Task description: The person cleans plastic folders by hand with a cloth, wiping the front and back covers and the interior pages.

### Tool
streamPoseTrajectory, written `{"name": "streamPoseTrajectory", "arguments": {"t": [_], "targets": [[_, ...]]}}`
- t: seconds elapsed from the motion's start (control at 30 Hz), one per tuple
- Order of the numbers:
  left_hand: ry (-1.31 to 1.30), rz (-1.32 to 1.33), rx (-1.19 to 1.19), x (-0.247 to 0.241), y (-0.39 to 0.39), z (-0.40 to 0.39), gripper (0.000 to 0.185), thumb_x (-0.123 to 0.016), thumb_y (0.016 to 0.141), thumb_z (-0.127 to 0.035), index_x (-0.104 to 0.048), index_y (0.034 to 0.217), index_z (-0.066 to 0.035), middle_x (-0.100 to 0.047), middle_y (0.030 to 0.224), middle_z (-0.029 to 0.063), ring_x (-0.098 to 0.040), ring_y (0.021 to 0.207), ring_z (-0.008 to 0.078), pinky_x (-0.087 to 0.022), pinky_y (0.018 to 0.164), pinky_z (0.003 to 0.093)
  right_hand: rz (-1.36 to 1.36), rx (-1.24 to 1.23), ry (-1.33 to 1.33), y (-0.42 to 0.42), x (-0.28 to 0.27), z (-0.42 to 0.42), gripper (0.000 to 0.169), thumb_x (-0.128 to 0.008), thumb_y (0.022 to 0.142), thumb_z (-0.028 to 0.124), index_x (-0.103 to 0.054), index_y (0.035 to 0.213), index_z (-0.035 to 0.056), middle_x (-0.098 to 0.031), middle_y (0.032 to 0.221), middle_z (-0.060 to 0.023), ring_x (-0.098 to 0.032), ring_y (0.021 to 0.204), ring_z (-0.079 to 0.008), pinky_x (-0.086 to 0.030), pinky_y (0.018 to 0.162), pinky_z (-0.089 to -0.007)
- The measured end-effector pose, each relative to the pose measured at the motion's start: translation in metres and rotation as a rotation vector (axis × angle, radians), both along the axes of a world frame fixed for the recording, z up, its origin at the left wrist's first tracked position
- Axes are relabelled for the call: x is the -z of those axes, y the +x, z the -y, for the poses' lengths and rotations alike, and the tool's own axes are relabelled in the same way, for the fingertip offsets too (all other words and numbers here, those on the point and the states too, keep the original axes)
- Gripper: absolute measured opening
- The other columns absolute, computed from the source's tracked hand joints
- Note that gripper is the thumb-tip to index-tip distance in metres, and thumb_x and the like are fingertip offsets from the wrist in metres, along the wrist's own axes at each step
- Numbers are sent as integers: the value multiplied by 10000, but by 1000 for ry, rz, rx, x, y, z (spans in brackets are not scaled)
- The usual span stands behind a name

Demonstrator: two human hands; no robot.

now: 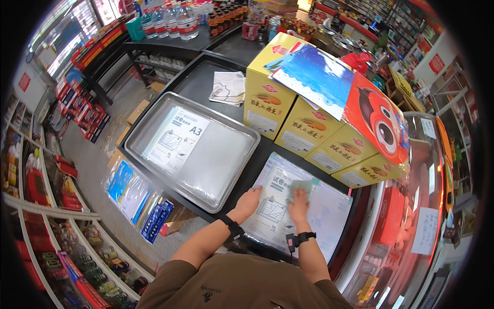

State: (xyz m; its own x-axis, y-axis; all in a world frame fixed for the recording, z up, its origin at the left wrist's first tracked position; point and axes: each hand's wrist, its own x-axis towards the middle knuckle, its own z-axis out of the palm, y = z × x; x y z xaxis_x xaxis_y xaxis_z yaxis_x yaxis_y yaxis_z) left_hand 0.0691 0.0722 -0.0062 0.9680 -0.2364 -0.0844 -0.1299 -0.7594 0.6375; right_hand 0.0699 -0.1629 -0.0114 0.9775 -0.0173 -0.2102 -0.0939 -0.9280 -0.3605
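A clear plastic test paper folder (266, 228) with a printed insert lies flat on the black table in front of me. My right hand (299, 206) presses a pale green cloth (302, 189) onto it, near the insert's right edge. At the folder's left edge rests my left hand (249, 202), fingertips touching it and nothing visibly gripped. To the left is a shallow metal tray (224, 166), holding a similar folder (175, 137) marked A3.
Yellow cartons (266, 100) stand behind the folder, with a blue printed sheet (316, 77) and a red cartoon-printed packet (380, 116) on top. A folded paper (227, 88) lies behind the tray. A glass-fronted case (401, 231) stands right; packaged folders (135, 197) are below left.
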Motion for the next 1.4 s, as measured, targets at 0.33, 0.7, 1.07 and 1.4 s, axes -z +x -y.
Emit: {"name": "streamPoseTrajectory", "arguments": {"t": [0.33, 0.7, 1.07, 1.4], "targets": [[81, 60, 18, 12, 4, 4, 467, -535, 821, -52, -492, 1286, -33, -582, 991, 222, -617, 879, 391, -521, 742, 456, 299, 231, 87, 7, 44, 25, 615, -596, 754, 87, -461, 1347, 1, -402, 1427, -234, -314, 1362, -387, -242, 1137, -451], [30, -77, 20, -1, 7, 2, 552, -538, 794, -41, -458, 1341, -54, -564, 1049, 216, -592, 947, 397, -499, 800, 459, 49, 184, -57, 24, 12, 36, 666, -600, 817, 198, -357, 1432, 117, -246, 1540, -118, -187, 1436, -312, -260, 1053, -644], [28, -168, 38, -1, 12, 5, 549, -526, 821, -106, -436, 1361, -61, -556, 1098, 246, -589, 976, 418, -498, 833, 459, 187, 67, 137, 25, 13, -10, 597, -608, 769, 105, -465, 1348, 86, -333, 1481, -172, -264, 1400, -339, -271, 1091, -556], [54, -155, 72, 5, 15, -2, 546, -502, 831, -64, -423, 1371, -55, -555, 1102, 238, -575, 1001, 410, -485, 848, 451, 33, 506, -67, 7, -1, 117, 621, -576, 819, 218, -404, 1412, 160, -223, 1552, -100, -188, 1436, -304, -242, 1061, -653]]}}
